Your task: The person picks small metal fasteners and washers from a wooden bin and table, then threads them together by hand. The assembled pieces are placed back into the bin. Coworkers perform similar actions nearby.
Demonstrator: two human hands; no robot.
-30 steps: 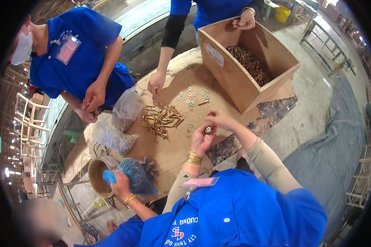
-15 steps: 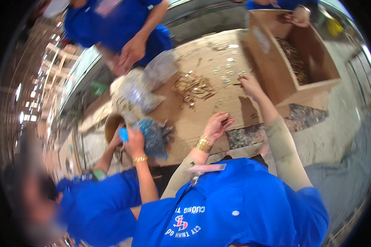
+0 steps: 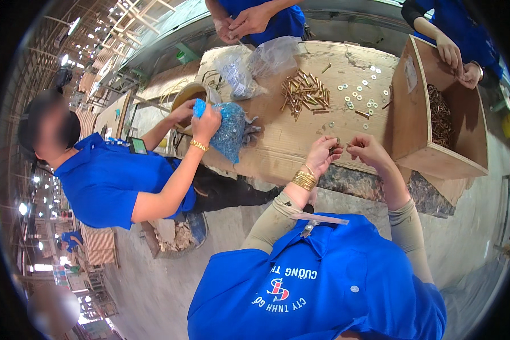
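My left hand (image 3: 322, 154), with gold bangles at the wrist, and my right hand (image 3: 368, 149) meet over the near edge of the plywood table (image 3: 277, 141). Their fingertips pinch a small dark metal piece (image 3: 339, 144) between them; it is too small to tell what kind. A pile of brass-coloured bolts (image 3: 305, 93) lies further in on the table, and loose washers (image 3: 360, 96) are scattered to its right. Both of my forearms wear beige sleeves.
An open wooden box (image 3: 416, 141) with bolts stands at the right; a person's hands (image 3: 456, 56) reach into it. At left a seated person grips a blue bag of parts (image 3: 228, 131). Clear plastic bags (image 3: 249, 65) lie at the far side, by another person's hands (image 3: 246, 22).
My right hand has drawn back from the washers near the box and joined my left hand at the table's near edge. The view has swung, so the table and box sit higher and further right.
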